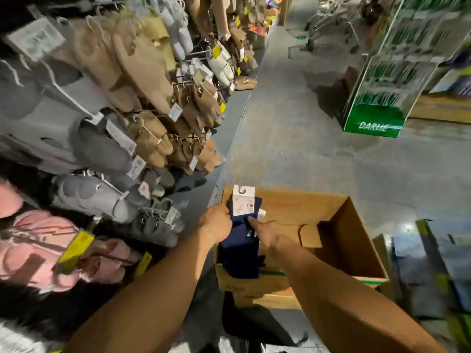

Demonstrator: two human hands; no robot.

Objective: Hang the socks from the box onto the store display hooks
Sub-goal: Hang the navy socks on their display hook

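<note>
A pack of navy blue socks (242, 248) with a white hanger card (243, 201) is held over the near left corner of an open cardboard box (339, 240). My left hand (216, 225) grips the pack's left edge just below the card. My right hand (267, 231) holds its right side, fingers curled on the fabric. The lower part of the socks hangs down inside the box. To the left, display hooks (112, 184) carry many hanging socks and slippers in grey, tan and pink.
The display wall (142, 103) of hanging goods runs along the left. A grey floor aisle (293, 128) stretches ahead. A green DARLIE stand (374, 121) is at the right. Stacked goods (433, 271) sit right of the box.
</note>
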